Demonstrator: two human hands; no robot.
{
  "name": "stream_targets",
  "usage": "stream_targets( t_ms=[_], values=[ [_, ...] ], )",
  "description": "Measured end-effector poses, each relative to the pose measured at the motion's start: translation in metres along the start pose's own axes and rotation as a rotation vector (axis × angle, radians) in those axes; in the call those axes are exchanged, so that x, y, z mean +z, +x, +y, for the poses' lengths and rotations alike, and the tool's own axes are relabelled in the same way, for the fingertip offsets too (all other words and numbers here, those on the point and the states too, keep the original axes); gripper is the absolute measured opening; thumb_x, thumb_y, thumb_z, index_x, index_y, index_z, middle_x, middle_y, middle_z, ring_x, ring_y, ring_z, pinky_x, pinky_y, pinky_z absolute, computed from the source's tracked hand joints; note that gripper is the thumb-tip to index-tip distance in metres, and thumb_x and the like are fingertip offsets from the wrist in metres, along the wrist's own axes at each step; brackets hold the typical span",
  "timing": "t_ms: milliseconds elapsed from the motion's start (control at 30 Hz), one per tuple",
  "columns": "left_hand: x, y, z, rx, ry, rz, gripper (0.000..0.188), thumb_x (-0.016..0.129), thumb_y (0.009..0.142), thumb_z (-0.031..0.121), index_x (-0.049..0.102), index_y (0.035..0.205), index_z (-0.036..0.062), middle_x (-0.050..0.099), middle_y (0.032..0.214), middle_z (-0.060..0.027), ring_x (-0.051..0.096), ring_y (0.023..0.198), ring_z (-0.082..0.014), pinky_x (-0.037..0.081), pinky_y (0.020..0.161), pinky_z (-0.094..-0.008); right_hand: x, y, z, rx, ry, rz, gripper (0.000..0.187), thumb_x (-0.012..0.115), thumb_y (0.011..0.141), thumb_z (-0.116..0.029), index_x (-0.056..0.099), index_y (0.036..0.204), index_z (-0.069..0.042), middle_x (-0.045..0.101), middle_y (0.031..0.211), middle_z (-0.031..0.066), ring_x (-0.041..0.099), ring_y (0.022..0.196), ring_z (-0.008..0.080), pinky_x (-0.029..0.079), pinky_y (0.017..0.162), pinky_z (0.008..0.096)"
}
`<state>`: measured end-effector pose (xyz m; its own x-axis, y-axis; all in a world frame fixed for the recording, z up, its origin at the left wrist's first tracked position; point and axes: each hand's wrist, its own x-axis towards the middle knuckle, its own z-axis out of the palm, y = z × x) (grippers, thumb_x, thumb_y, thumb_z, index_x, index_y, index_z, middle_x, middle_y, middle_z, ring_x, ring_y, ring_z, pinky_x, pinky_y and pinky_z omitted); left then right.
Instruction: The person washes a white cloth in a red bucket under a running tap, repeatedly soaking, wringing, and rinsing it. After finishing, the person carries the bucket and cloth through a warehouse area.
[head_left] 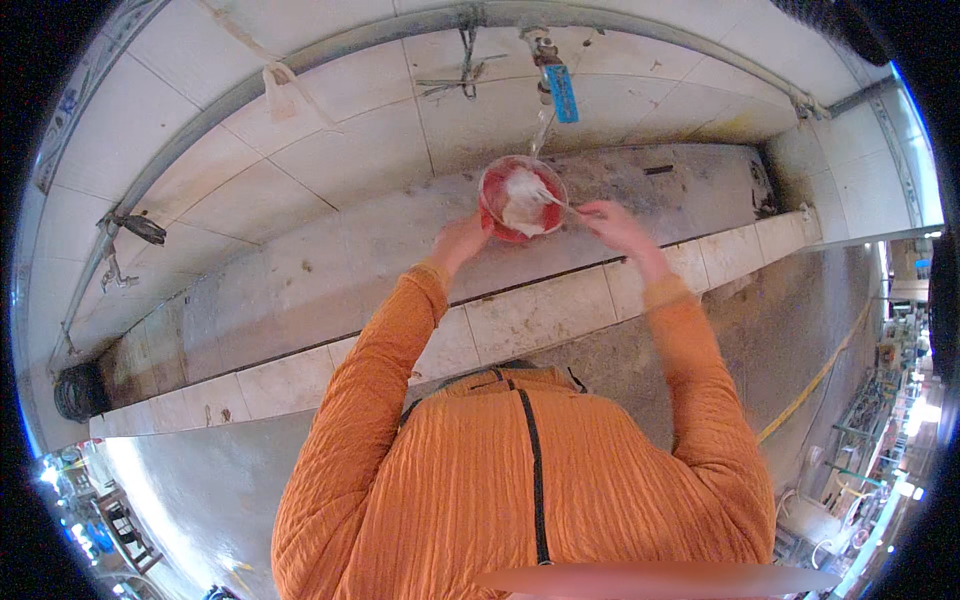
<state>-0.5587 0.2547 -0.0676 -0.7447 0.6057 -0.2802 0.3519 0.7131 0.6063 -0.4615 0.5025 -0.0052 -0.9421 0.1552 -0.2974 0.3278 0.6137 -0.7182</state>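
Note:
A round red bowl (496,221) with a heap of white, paste-like stuff (524,212) in it is held over the trough, below a tap. My left hand (461,241) grips the bowl's left rim. In my right hand (618,228) is the handle of a slim metal utensil (557,200), whose head lies in the white stuff, so I cannot tell a spoon from a fork. A thin stream of water (542,133) runs from the tap (541,52) toward the bowl's far edge. Both orange sleeves reach forward over the trough's near ledge.
A tiled trough (300,285) with a raised front ledge (540,320) stretches across in front of me. A pipe (330,52) runs along the tiled wall, and a blue tag (561,94) hangs at the tap. Another tap (118,275) is at the left, above a black coil (80,392).

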Motion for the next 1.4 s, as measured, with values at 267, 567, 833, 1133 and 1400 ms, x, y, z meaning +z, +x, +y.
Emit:
stream_targets(
  t_ms=[267,567,833,1133,1400],
  values=[
    [-0.016,0.035,0.014,0.028,0.361,0.041,0.030,0.045,0.077,0.031,0.059,0.088,0.0066,0.059,0.089,-0.0131,0.057,0.082,-0.0275,0.045,0.069,-0.0404,0.001,0.004,-0.036,-0.057,-0.223,-0.348,0.020,0.050,0.074,-0.017,0.057,0.088,-0.004,0.053,0.061,0.0051,0.048,0.054,0.0114,0.041,0.050,0.0269],
    [-0.030,0.043,0.042,0.011,0.391,-0.048,0.022,0.050,0.071,0.018,0.061,0.085,0.0059,0.060,0.086,-0.0137,0.058,0.080,-0.0272,0.047,0.066,-0.0391,0.029,-0.036,-0.006,-0.158,0.090,0.145,0.028,0.053,0.075,-0.016,0.053,0.101,-0.006,0.049,0.057,0.0030,0.042,0.050,0.0098,0.037,0.047,0.0253],
    [-0.050,0.033,0.065,0.060,0.533,0.021,0.020,0.046,0.072,0.013,0.061,0.082,0.0038,0.060,0.082,-0.0137,0.059,0.077,-0.0276,0.047,0.064,-0.0387,0.044,0.027,-0.025,-0.236,-0.125,0.271,0.027,0.053,0.075,-0.018,0.053,0.100,-0.008,0.058,0.080,0.0146,0.058,0.075,0.0284,0.044,0.065,0.0337],
    [-0.036,0.023,0.020,0.137,0.598,0.045,0.020,0.048,0.070,0.014,0.062,0.079,0.0044,0.060,0.079,-0.0135,0.059,0.075,-0.0270,0.048,0.063,-0.0392,0.041,0.040,-0.036,-0.210,-0.122,0.277,0.029,0.051,0.076,-0.023,0.053,0.100,-0.009,0.057,0.083,0.0181,0.056,0.077,0.0328,0.044,0.069,0.0365],
    [-0.034,0.012,0.022,0.078,0.556,0.028,0.019,0.049,0.069,0.015,0.062,0.077,0.0037,0.060,0.079,-0.0139,0.059,0.075,-0.0276,0.048,0.061,-0.0404,0.058,0.029,-0.015,-0.182,-0.198,0.183,0.029,0.050,0.075,-0.021,0.051,0.101,-0.009,0.057,0.088,0.0170,0.054,0.083,0.0331,0.044,0.069,0.0396]
  ],
)
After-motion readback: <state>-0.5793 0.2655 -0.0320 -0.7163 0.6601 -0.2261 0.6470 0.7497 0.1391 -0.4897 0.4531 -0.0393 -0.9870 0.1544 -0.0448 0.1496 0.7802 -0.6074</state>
